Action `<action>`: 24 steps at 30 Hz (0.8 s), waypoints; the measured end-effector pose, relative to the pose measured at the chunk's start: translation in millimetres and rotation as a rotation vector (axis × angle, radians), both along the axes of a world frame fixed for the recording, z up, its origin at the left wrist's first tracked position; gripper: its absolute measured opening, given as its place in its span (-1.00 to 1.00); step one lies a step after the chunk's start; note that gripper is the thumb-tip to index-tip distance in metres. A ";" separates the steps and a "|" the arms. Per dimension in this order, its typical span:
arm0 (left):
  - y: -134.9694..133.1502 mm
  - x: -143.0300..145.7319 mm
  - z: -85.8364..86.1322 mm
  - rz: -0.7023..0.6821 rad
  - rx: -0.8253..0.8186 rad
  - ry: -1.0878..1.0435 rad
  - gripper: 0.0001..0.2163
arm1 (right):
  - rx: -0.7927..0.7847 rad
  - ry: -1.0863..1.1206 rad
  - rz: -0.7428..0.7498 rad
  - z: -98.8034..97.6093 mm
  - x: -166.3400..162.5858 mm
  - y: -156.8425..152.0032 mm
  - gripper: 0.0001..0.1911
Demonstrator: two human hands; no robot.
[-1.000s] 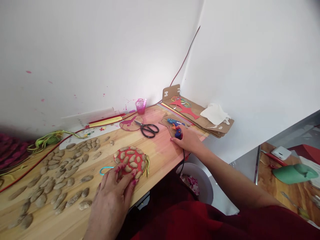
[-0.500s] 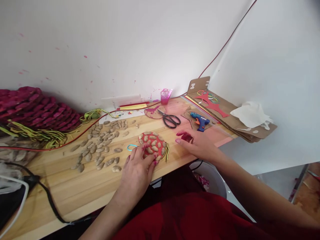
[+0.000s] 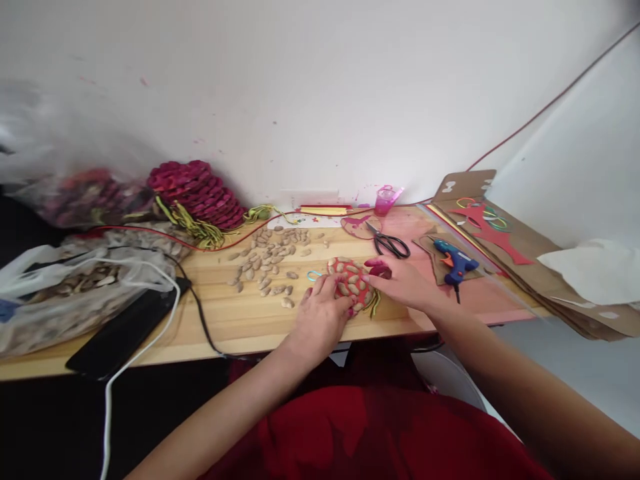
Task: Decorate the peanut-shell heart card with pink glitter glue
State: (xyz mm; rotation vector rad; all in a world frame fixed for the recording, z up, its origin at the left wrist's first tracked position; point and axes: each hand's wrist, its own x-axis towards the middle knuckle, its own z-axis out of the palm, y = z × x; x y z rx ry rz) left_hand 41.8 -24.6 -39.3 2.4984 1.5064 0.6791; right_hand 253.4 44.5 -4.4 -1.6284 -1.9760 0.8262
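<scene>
A red disc covered with peanut shells (image 3: 351, 280) lies on the wooden table (image 3: 235, 320). My left hand (image 3: 320, 315) rests on the disc's near left edge, fingers stretched flat on it. My right hand (image 3: 406, 283) lies at the disc's right side, its fingertips touching the rim and nothing held in it. A blue loop (image 3: 313, 275) sits just left of the disc. Loose peanut shells (image 3: 270, 257) are scattered behind and to the left.
Black scissors (image 3: 391, 245), a blue glue gun (image 3: 453, 257) and a pink cup (image 3: 385, 199) sit right of the disc. Cardboard with red cut-outs (image 3: 500, 230) and white tissue (image 3: 595, 267) lie far right. Left: dark red woven pieces (image 3: 200, 192), a plastic bag (image 3: 60, 293), a black slab (image 3: 125, 330), cables.
My right hand let go of the glue gun and came left to the disc. My view swung left, showing the table's left end. The left hand stayed on the disc.
</scene>
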 end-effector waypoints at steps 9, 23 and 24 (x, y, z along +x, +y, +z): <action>-13.6 -81.3 -9.3 0.113 0.243 -0.166 -0.75 | 0.040 0.018 0.015 -13.1 6.7 -5.0 -0.57; -2.8 -109.8 -14.9 0.186 0.034 0.318 -0.44 | 0.162 0.041 -0.063 -30.6 4.3 -14.4 -0.62; 1.6 -106.6 -14.9 0.215 0.031 0.332 -0.43 | 0.181 0.039 -0.064 -31.9 4.1 -15.1 -0.63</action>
